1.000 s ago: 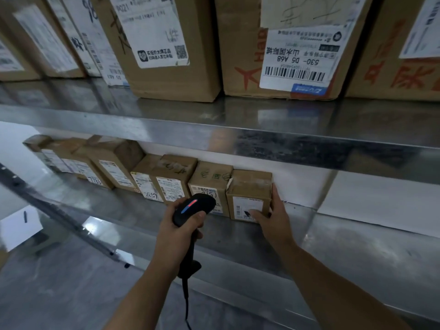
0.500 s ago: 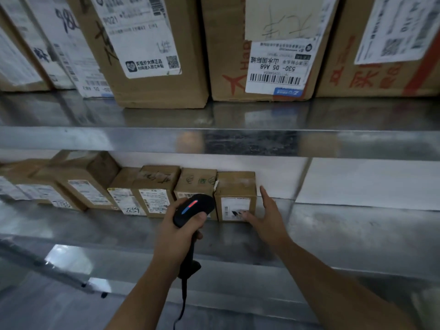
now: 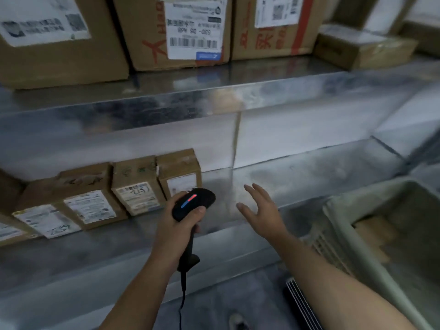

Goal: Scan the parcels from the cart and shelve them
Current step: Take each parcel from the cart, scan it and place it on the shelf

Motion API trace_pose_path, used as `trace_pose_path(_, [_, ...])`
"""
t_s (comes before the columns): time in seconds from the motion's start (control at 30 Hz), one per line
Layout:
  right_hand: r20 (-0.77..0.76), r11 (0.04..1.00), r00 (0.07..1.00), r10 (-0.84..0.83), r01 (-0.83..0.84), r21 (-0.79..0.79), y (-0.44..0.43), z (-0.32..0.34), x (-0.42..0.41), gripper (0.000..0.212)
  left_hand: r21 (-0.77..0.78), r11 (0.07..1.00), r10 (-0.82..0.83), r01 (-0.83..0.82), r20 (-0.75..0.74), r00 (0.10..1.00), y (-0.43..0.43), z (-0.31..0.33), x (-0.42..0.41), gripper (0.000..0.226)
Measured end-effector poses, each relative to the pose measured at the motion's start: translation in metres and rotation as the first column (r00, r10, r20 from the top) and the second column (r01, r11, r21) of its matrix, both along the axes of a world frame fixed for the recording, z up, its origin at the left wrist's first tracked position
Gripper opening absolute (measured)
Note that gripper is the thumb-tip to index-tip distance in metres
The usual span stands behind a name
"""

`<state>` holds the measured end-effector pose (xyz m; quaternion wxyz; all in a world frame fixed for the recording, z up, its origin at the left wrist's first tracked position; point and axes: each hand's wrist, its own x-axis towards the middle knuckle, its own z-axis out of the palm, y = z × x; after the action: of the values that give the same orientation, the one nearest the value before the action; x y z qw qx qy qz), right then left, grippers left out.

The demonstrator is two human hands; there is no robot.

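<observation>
My left hand [image 3: 183, 225] grips the scanner [image 3: 194, 203]; my right hand [image 3: 260, 208] hangs spread beside the shelf's [image 3: 297, 172] end parcel [image 3: 179, 173].

I'm seeing shelves [image 3: 262, 246] of bare sheet metal, smooth and shiny, with smeared reflections. The boxes [image 3: 177, 167] are matt brown cardboard with white paper labels [image 3: 192, 27]. The scanner [image 3: 194, 203] is smooth black plastic with a faint gloss. The cart [image 3: 329, 248] looks like pale matt plastic, its wall slatted.

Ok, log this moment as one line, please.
left hand: grips scanner | right hand: open, apart from end parcel | end parcel: on lower shelf, row's right end | cart: at right
</observation>
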<state>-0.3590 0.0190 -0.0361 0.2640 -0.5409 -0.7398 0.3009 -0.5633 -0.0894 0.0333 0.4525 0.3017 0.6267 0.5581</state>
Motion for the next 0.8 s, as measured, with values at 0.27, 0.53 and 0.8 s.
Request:
trace_pose_path(0.27, [0.01,0.965,0.965,-0.264,0.264,-0.008,-0.042,0.004,0.089,0.06,-0.024,0.962,-0.274,0.273,-0.031,0.961,0.025,-0.007,0.063,0.031])
trace_pose_path(0.53, [-0.002,0.863,0.863,-0.504,0.504,-0.048,-0.058,0.001,0.172,0.058,-0.038,0.869,-0.495,0.494,-0.05,0.867,0.053,-0.001,0.144,0.049])
trace_pose_path(0.8, [-0.01,0.762,0.766,-0.643,0.639,-0.103,-0.043,-0.019,0.272,0.059,-0.055,0.792,-0.61,0.608,-0.074,0.789,0.097,-0.01,0.249,0.05])
